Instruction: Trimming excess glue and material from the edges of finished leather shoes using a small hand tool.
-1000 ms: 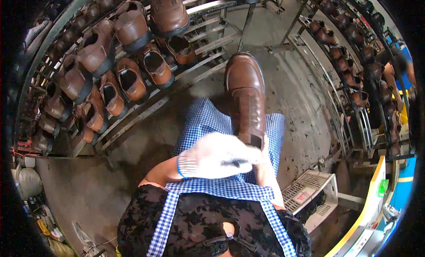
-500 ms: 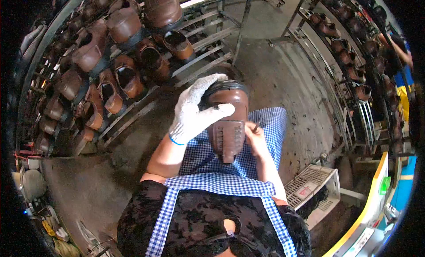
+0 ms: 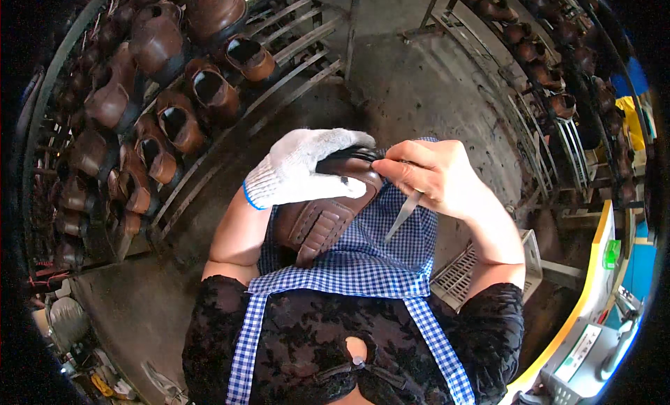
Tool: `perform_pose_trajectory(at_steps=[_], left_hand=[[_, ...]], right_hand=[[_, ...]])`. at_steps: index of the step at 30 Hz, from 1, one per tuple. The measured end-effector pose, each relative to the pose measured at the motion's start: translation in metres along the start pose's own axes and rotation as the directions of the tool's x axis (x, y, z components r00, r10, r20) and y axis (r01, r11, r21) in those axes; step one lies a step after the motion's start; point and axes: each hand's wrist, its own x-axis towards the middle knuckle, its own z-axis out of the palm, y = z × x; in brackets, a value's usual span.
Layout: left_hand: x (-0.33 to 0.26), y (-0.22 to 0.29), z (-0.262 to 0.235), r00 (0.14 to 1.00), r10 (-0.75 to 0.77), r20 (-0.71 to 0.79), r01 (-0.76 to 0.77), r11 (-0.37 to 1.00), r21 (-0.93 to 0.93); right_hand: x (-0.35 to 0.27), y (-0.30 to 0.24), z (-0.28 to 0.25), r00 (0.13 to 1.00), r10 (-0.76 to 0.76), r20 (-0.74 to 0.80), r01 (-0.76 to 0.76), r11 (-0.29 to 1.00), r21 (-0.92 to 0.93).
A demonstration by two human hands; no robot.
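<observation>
My left hand (image 3: pixel 303 166), in a white knit glove with a blue cuff edge, is closed around the black-soled end of a brown leather shoe (image 3: pixel 321 220). The shoe lies tilted over my lap, its stitched, ribbed part toward me. My bare right hand (image 3: pixel 429 171) is closed, fingertips at the edge where the black sole (image 3: pixel 359 154) meets the leather. From under that hand sticks a slim, pale, tapered tool (image 3: pixel 405 215), pointing down and left. What the fingertips pinch at the sole edge is too small to make out.
A metal rack (image 3: pixel 296 56) with several brown shoes (image 3: pixel 178 119) stands at the left. Another shoe rack (image 3: pixel 551 119) is at the right. A pale plastic crate (image 3: pixel 457 274) sits low beside my right arm, near a yellow-edged board (image 3: pixel 599 265).
My right hand has risen from beside the shoe to its sole edge, and the slim tool now shows. The shoe has tilted, its near end swinging left. The whole view has shifted slightly.
</observation>
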Motion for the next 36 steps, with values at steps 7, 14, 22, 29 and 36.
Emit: perform_pose_trajectory(at_steps=[7, 14, 22, 29, 36], left_hand=[[0.005, -0.005, 0.007, 0.995, 0.051, 0.082, -0.046, 0.997, -0.060], [0.006, -0.009, 0.019, 0.988, 0.005, 0.157, -0.005, 1.000, -0.004], [-0.007, -0.017, 0.019, 0.992, 0.111, 0.063, -0.109, 0.994, -0.029], [-0.012, -0.021, 0.006, 0.998, 0.064, 0.010, -0.060, 0.975, -0.215], [-0.012, -0.045, -0.003, 0.908, -0.123, -0.401, -0.138, 0.815, -0.563]], right_hand=[[0.018, -0.012, -0.020, 0.951, -0.060, 0.303, 0.125, 0.971, -0.202], [0.026, -0.013, -0.012, 0.889, -0.051, 0.455, 0.142, 0.976, -0.168], [0.002, 0.014, 0.017, 0.965, 0.105, 0.239, -0.171, 0.945, 0.277], [-0.054, 0.032, 0.066, 0.877, 0.450, 0.168, -0.294, 0.228, 0.928], [-0.090, 0.023, 0.111, 0.683, 0.721, 0.119, -0.608, 0.470, 0.640]])
